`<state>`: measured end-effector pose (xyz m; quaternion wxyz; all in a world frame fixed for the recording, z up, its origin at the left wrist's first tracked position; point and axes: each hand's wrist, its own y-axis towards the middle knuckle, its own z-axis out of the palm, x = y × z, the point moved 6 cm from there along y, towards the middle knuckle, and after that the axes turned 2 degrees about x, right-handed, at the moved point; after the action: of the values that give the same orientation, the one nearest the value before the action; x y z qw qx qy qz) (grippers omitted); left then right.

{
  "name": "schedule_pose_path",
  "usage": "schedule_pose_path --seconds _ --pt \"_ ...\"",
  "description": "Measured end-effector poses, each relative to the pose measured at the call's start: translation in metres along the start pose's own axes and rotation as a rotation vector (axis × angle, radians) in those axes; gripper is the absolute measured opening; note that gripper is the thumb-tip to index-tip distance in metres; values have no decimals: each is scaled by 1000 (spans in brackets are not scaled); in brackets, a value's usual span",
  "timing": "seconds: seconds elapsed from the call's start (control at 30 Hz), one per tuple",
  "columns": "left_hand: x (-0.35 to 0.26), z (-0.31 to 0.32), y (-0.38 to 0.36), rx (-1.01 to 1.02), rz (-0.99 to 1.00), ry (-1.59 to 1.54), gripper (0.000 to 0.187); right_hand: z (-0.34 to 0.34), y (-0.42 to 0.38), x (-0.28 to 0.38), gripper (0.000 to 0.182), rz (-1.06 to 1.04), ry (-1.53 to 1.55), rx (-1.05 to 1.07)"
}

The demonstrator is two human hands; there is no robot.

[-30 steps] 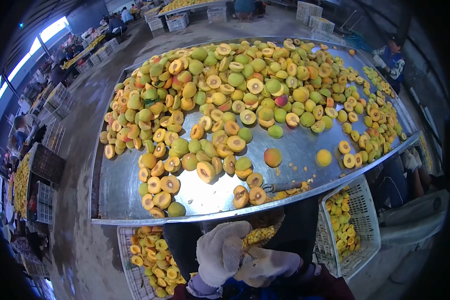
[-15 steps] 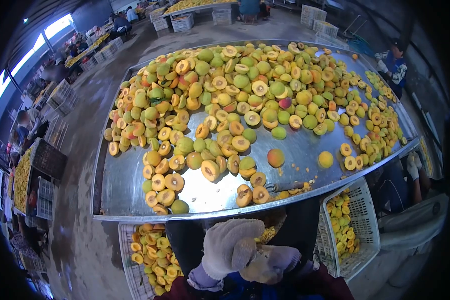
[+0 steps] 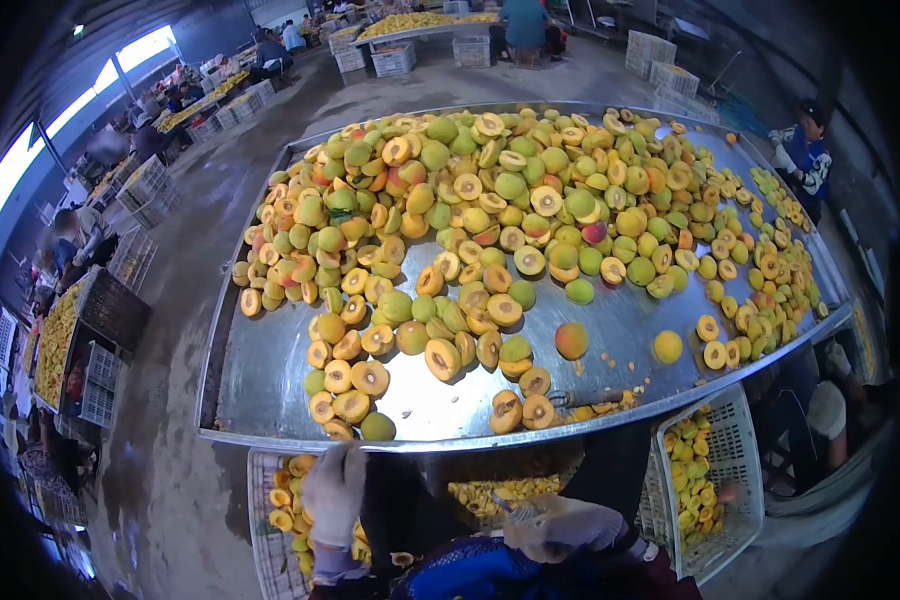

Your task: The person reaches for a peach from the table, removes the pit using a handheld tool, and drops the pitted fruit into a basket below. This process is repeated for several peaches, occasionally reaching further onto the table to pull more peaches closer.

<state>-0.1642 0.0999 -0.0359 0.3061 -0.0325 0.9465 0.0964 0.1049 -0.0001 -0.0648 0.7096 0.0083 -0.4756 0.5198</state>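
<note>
My left hand [image 3: 334, 492], in a pale work glove, is over the left crate [image 3: 260, 530], just below the table's front edge. Its fingers point toward the table, look stretched out and hold nothing visible. In front of my lap, my gloved right hand [image 3: 562, 527] is closed around a small tool with a thin metal tip [image 3: 500, 501]; its handle is hidden. Yellow peach halves [image 3: 351, 406], many with pits in them, lie on the metal table [image 3: 270, 395] near my left hand. Cut peach halves [image 3: 300, 466] partly fill the left crate.
A large heap of peaches [image 3: 450, 160] covers the table's back. A wooden-handled tool [image 3: 580, 398] lies near its front edge. Another crate [image 3: 735, 440] with halves stands at right; yellow pieces [image 3: 510, 490] lie below the table. A co-worker's gloved hand [image 3: 827, 410] shows at far right.
My hands, together in front of me before, have come apart. The left has moved left over the crate; the right has stayed near my lap. The view has shifted slightly.
</note>
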Motion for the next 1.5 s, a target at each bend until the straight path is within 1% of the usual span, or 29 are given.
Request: schedule_pose_path --seconds 0.03,0.1,0.17,0.2,0.23,0.27,0.3,0.33,0.37,0.4,0.43,0.5,0.53,0.6,0.7,0.8,0.9,0.93,0.97,1.0,1.03,1.07,1.1,1.17,1.23,1.27,1.37,1.43,1.5 --pt "26 1 -2 61 218 338 13 2 3 -1 31 -4 -4 4" --pt "5 -11 -7 -139 354 594 18 2 11 2 30 29 -19 -104" --pt "-12 10 17 11 314 19 29 12 17 8 26 31 -18 -61" --pt "-22 27 23 -24 349 -7 39 15 18 15 24 60 -44 -116" --pt "-44 41 35 -51 465 -31 41 17 19 22 23 85 -76 -168" --pt "-53 61 52 0 472 -26 43 13 18 20 22 39 -113 -175" --pt "-80 67 65 -37 573 -7 44 -3 25 6 19 22 -290 -261" --pt "-75 100 84 77 544 28 51 -7 28 0 19 12 -324 -235" --pt "-81 118 91 -2 642 175 52 -10 28 -5 22 -13 -281 -218" --pt "-73 143 102 60 666 158 52 -13 26 -10 26 -34 -232 -203" --pt "-58 174 111 114 636 224 54 -15 23 -13 32 -50 -180 -191" --pt "-66 166 126 435 295 310 52 -19 19 -14 44 -79 -65 -181" --pt "-66 162 127 422 288 310 52 -19 20 -14 44 -78 -78 -174" --pt "-52 167 115 578 136 195 56 -17 23 -13 30 -117 -10 -228" --pt "-33 177 88 521 116 -61 61 -10 30 -8 11 -201 102 -315" --pt "-34 160 67 661 -59 -108 58 14 26 27 9 -187 31 -376" --pt "-38 141 42 697 -304 -627 62 13 21 29 10 -263 -43 -431" --pt "-40 135 35 696 -304 -623 62 12 23 27 9 -227 -43 -460" --pt "-52 125 29 658 -107 -764 59 13 24 26 9 -222 -36 -457" --pt "-63 113 18 618 84 -904 57 12 23 28 10 -197 -202 -480" --pt "-72 97 11 638 71 -908 57 16 19 36 11 -170 -362 -508" --pt "-75 78 10 590 60 -717 54 21 16 40 15 -123 -466 -518" --pt "-76 66 9 554 60 -527 51 21 19 29 14 -177 -271 -499" --pt "-60 63 9 461 -44 -734 41 22 19 31 16 -89 -295 -599" --pt "-75 51 -6 466 -381 -1268 37 24 18 33 19 -160 -341 -495" --pt "-76 58 -11 471 -352 -1365 35 27 25 35 23 -325 -705 -320" --pt "-84 55 -21 520 -327 -1404 33 36 18 56 24 -442 -792 -480" --pt "-83 57 -24 504 -350 -1354 34 34 17 58 25 -342 -930 -580" --pt "-86 50 -23 435 -109 -1297 36 27 24 49 26 -295 -895 -542"
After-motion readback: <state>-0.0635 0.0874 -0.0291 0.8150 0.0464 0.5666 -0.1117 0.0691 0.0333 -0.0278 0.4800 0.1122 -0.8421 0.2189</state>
